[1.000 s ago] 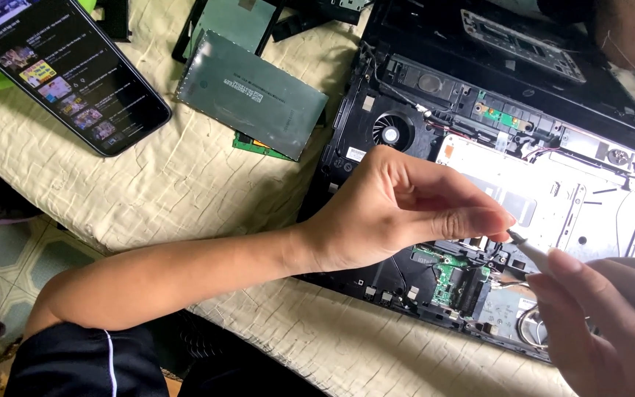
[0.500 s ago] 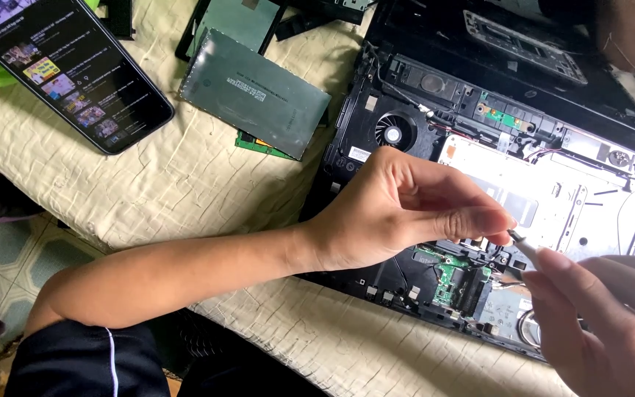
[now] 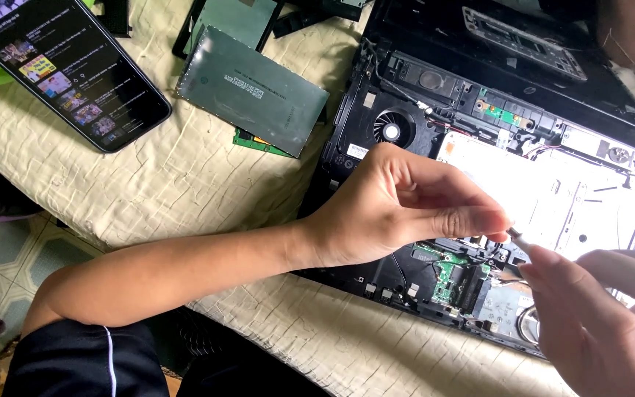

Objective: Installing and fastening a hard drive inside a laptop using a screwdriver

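Laptop [image 3: 479, 147], opened with its cover off, lies on the tabletop [image 3: 185, 184] under a creased cream cloth, and everything below is placed from it. Over its near edge both hands meet: left hand [image 3: 398, 206] comes in from the near left, thumb and forefinger pinched on the tip of a small metal tool [image 3: 517, 235], other fingers curled; right hand [image 3: 604, 323] comes from the near right, fingers closed toward the same tool, though whether it actually grips it I cannot tell, since the contact point is mostly hidden. Pinching so close to the tip probably steadies it over the small parts, judging by the pose. Inside the laptop shell: round fan [image 3: 391, 132] at the far left corner, silver metal plate [image 3: 553, 191] across the middle, green circuit board [image 3: 450, 272] near the front edge just under the hands, thin wires running along the back. Left of the laptop, touching its side, a grey-green flat panel [image 3: 251, 88] rests tilted on top of another green board. Further left, well apart, a phone [image 3: 75, 66] with its screen lit lies face up, likely propped in sight for viewing while working.
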